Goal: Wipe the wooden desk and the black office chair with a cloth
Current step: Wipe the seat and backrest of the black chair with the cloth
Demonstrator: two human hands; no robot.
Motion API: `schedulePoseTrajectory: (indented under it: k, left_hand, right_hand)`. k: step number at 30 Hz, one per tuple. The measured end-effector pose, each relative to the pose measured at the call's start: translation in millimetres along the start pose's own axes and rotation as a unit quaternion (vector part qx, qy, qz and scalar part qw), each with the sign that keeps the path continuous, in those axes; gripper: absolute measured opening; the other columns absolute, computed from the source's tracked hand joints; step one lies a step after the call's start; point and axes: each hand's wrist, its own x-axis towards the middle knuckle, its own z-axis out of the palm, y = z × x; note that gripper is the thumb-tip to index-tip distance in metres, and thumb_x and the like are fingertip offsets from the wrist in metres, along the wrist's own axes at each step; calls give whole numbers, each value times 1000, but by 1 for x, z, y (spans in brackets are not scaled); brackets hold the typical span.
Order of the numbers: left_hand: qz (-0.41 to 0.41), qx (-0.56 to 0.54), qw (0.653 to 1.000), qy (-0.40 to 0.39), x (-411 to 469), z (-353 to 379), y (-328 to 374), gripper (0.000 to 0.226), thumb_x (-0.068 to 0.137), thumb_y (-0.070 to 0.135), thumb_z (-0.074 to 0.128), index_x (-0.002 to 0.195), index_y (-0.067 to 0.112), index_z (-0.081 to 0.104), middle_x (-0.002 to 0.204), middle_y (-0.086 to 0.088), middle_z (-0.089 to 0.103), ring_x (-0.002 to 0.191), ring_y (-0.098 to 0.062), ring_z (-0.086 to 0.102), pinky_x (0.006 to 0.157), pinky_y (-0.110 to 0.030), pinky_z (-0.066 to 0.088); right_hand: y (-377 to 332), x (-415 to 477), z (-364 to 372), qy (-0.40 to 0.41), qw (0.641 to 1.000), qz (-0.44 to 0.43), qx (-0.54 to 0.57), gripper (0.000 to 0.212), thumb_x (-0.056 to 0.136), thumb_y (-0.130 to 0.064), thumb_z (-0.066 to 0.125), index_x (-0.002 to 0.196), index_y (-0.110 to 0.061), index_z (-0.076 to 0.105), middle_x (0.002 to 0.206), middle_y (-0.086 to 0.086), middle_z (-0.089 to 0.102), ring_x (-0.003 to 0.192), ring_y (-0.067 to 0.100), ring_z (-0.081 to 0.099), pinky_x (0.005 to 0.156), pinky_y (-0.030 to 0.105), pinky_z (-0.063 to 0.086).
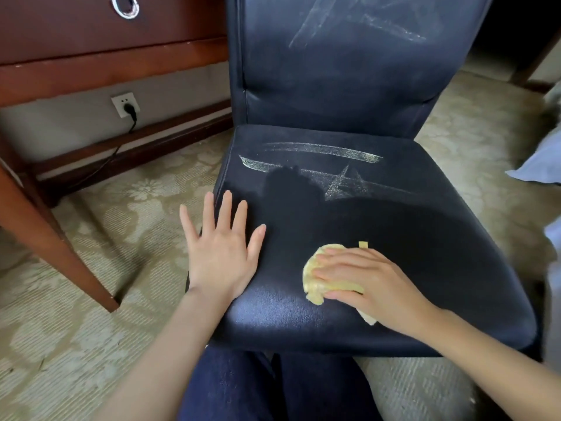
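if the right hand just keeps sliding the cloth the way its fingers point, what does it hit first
The right hand points left across the chair seat, pressing the yellow cloth. Straight on, it would probably meet the left hand, flat on the seat's left edge, with only bare seat between.

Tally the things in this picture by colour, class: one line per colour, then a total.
Black: 2, chair and plug
Yellow: 1, cloth
Brown: 1, wooden desk
White: 1, wall socket
Total: 5
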Motion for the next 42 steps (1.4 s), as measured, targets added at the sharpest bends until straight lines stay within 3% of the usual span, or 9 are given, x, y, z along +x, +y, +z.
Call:
schedulePoseTrajectory:
  k: [3,6,11,16,26,30,34,39,42]
  left_hand:
    - [-7,-44,999,-21,-9,8,9,83,83,59,-9,149,23,26,159,-4,16,147,-25,2,113,-53,-7]
    - [-29,-111,993,-6,-11,11,5,80,85,59,-3,148,23,29,159,-1,16,147,-22,1,116,-48,-5]
    - [-49,-157,985,45,-12,14,2,70,91,52,11,140,16,46,152,-5,35,145,-21,18,118,-43,4]
    - [-68,-161,982,70,-12,18,2,67,92,48,17,137,11,49,147,-9,42,142,-25,26,117,-44,10]
    - [-96,-181,974,97,-2,23,-6,71,91,48,19,145,5,32,153,-12,29,144,-26,22,117,-44,13]
    - [-107,-186,973,78,2,22,-11,78,87,54,12,149,7,25,156,-9,23,145,-23,17,118,-42,11]
    - [-103,-183,976,57,7,22,-17,75,89,52,16,150,8,21,158,-7,18,146,-21,13,118,-38,8]
    - [-93,-172,980,30,14,21,-23,63,98,45,25,150,10,22,158,-6,18,146,-22,13,118,-38,9]
    - [-89,-168,982,17,17,21,-27,60,98,41,33,149,11,25,157,-6,19,145,-22,14,118,-39,11]
  right_hand:
    - [25,1,-12,25,998,59,-13,21,85,-37,65,105,-37,69,117,-27,59,114,2,53,97,28,39]
    - [60,16,-22,50,985,163,6,23,82,-32,70,105,-34,70,112,-34,53,110,2,51,98,23,36]
    - [91,68,-22,106,962,250,-11,19,87,-32,66,100,-21,75,106,-2,67,105,21,57,91,34,41]
    - [80,137,1,101,938,328,-38,25,92,-44,53,103,-32,72,100,2,65,98,24,56,80,36,46]
    - [-13,221,58,2,988,157,1,32,97,-34,47,117,-20,67,122,4,63,114,24,55,95,42,44]
    - [-20,207,57,-54,997,55,22,30,98,-30,47,125,-28,62,133,-4,56,130,17,43,102,41,38]
    - [-13,164,42,-46,996,-38,67,22,98,-16,49,109,-20,68,117,-10,62,108,15,52,95,40,41]
    - [8,100,15,-36,998,-48,31,17,101,-16,46,97,-26,59,105,-26,51,102,5,47,92,36,41]
    - [34,62,-2,-14,1000,-11,22,19,103,-23,43,100,-24,62,112,-25,55,109,5,51,103,34,37]
